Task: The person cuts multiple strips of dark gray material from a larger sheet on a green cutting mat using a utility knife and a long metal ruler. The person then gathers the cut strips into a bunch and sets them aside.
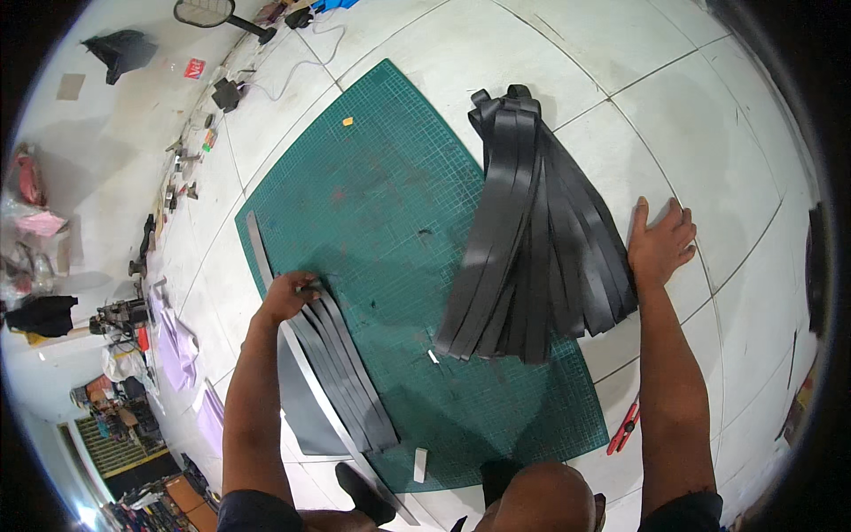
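My left hand [291,297] rests at the far end of several flat black strips [350,377], lying side by side. Its fingers are curled and closed on the strip ends. A long metal ruler [330,412] runs beneath this hand, along the strips' left edge. Left of the ruler shows a plain black sheet [306,417], its extent partly hidden. My right hand [663,244] lies on the floor with fingers spread, holding nothing. Beside it is a fanned bundle of long black strips [523,239], looped at its far end and partly over the green cutting mat [381,195].
A red utility knife [625,428] lies on the tiles by the mat's near right corner. Small white [420,465] and orange [347,121] pieces sit on the mat. Along the left wall are a black charger [227,95], lilac cloth [175,348] and a bug-zapper racket [208,12].
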Available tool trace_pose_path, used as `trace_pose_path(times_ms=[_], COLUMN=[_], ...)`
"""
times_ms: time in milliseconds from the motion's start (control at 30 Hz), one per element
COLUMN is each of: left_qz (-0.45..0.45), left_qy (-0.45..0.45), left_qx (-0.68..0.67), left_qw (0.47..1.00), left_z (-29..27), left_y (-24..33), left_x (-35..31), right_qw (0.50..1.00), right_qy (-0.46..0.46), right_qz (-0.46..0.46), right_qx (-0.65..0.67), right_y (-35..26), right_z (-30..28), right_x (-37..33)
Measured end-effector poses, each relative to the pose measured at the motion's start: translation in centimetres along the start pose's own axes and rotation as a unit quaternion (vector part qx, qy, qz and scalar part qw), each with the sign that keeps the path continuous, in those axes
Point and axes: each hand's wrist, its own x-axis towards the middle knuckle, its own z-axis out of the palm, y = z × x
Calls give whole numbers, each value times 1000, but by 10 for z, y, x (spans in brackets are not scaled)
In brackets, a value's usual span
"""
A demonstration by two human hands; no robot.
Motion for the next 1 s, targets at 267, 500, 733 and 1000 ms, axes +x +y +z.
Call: trace_pose_path(times_ms=[267, 500, 733, 1000], left_qz=[26, 265, 457, 398], left_qy=[-73, -254, -193, 91], left_qx=[-64, -39, 35, 91], left_qw=[995, 929, 867, 908], left_z=[-31, -83, -90, -51], left_y=[53, 229, 359, 404], left_x=[-26, -73, -1, 116], right_qw=[1000, 1000, 999, 998], right_qy=[8, 9, 4, 1], right_qz=[-6, -6, -8, -3], right_qx=[14, 4, 49, 58], right_y=[-1, 3, -3, -4], right_z=[2, 4, -3, -4], right_x=[0, 1, -1, -2])
